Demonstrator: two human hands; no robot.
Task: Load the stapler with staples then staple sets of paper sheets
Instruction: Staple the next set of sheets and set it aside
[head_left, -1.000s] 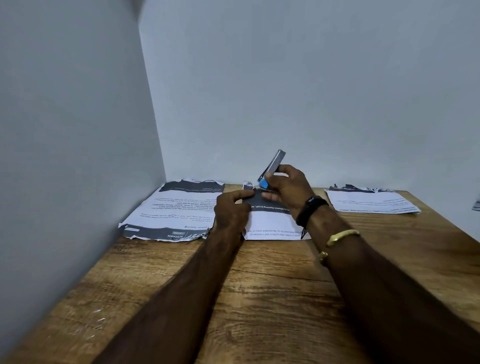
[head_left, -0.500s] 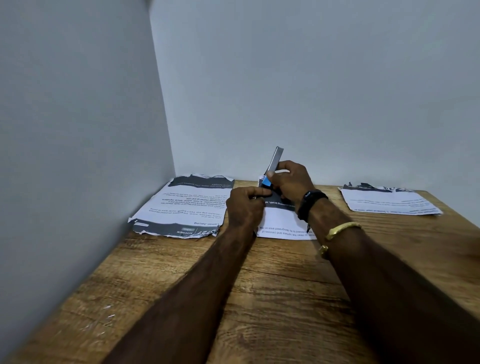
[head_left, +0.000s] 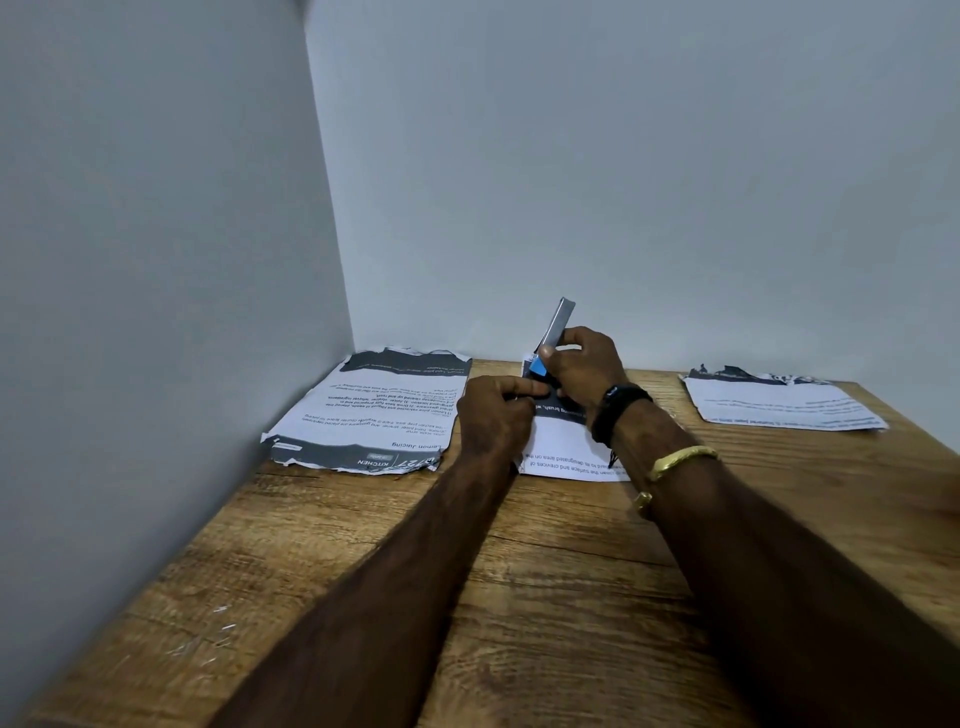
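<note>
**Stapler held open over middle sheets**

On the wooden bench, the left grip curls beside the stapler; what it pinches, I cannot tell. The right grip clasps the stapler, its metal arm tilted up. Behind, paper stacks flank them.

The left sheets read "Lemon Juicing", "KITCHEN"; middle sheets perhaps "surface and crevices".

Wooden table — three paper sets lying flat.
</note>
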